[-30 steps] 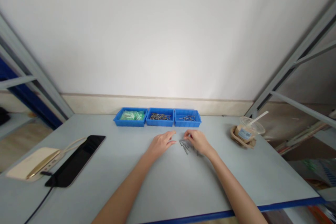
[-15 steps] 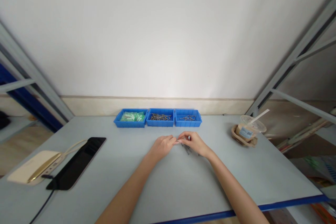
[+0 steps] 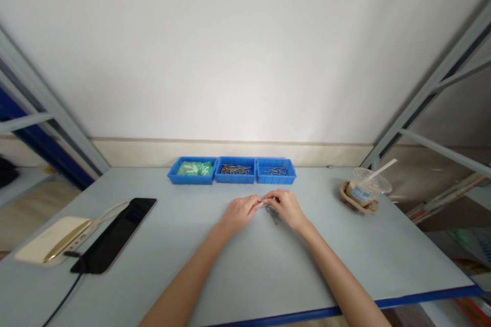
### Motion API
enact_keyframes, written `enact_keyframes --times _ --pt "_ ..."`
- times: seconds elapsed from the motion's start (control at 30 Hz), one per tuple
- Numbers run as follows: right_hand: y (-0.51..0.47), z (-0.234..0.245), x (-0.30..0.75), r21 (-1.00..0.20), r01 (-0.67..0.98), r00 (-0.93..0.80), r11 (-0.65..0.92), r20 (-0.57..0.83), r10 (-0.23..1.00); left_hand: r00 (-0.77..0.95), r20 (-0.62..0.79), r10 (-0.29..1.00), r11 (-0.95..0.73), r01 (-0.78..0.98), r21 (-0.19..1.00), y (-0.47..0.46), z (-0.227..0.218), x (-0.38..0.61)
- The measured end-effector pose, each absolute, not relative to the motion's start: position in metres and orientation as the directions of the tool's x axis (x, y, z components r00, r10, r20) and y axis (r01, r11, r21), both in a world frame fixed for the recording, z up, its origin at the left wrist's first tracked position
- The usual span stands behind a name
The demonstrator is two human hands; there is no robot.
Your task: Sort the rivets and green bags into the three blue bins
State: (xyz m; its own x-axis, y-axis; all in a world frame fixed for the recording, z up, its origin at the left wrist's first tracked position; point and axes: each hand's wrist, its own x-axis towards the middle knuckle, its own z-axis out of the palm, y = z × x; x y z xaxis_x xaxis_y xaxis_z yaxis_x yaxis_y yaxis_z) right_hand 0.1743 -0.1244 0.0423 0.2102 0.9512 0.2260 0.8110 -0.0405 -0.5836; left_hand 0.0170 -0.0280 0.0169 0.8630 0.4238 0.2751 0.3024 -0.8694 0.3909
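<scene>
No writing can be read anywhere in this view. The only visible print is a small blue-and-white paper label [image 3: 358, 193] on a clear plastic cup [image 3: 367, 184], which sits in a brown moulded holder [image 3: 356, 205] near the back right corner of the pale grey worktop [image 3: 383, 258]. Its lettering is too small and blurred to make out.

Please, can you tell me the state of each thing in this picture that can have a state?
Left hand: fingertips touching the right hand's, above the nails.
Right hand: curled, beside the nails.
Loose nails: small heap on the table.
Left blue tray: holds green-white pieces.
Middle blue tray: holds many nails.
Right blue tray: holds fewer nails.
Plastic cup: lidded, white stick through lid.
Black tablet: lying flat, screen dark.
</scene>
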Motion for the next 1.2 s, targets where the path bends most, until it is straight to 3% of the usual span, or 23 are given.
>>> enact_keyframes --times 0.13,0.33,0.5,0.7,0.83,0.9,1.0,1.2 --pt "-0.126 0.042 0.175 -0.576 0.814 0.234 -0.071 0.213 0.949 0.868 0.279 0.411 -0.875 0.29 0.386 -0.027 0.016 0.017" --pt "-0.13 0.043 0.174 -0.557 0.83 0.148 0.018 0.253 0.956 0.858 0.266 0.439 -0.864 0.322 0.387 -0.028 0.018 0.017" --pt "-0.127 0.048 0.173 -0.423 0.905 0.073 0.054 0.28 0.957 0.832 0.263 0.488 -0.843 0.371 0.389 -0.025 0.018 0.017" --pt "-0.088 0.073 0.196 -0.306 0.938 0.254 -0.16 0.299 0.92 0.641 0.264 0.721 -0.655 0.506 0.561 -0.017 0.022 0.016" --pt "-0.078 0.086 0.216 -0.169 0.935 0.354 -0.312 0.416 0.837 0.633 0.256 0.73 -0.649 0.526 0.549 -0.012 0.021 0.013" --pt "-0.092 0.085 0.223 -0.164 0.942 0.333 -0.292 0.361 0.871 0.651 0.263 0.712 -0.673 0.525 0.522 -0.012 0.021 0.012" --pt "-0.128 0.072 0.231 -0.209 0.958 0.227 -0.197 0.129 0.965 0.678 0.26 0.688 -0.698 0.521 0.491 -0.013 0.021 0.013" --pt "-0.169 0.044 0.233 -0.248 0.938 0.215 -0.241 -0.126 0.968 0.735 0.234 0.637 -0.759 0.543 0.359 -0.018 0.02 0.018"
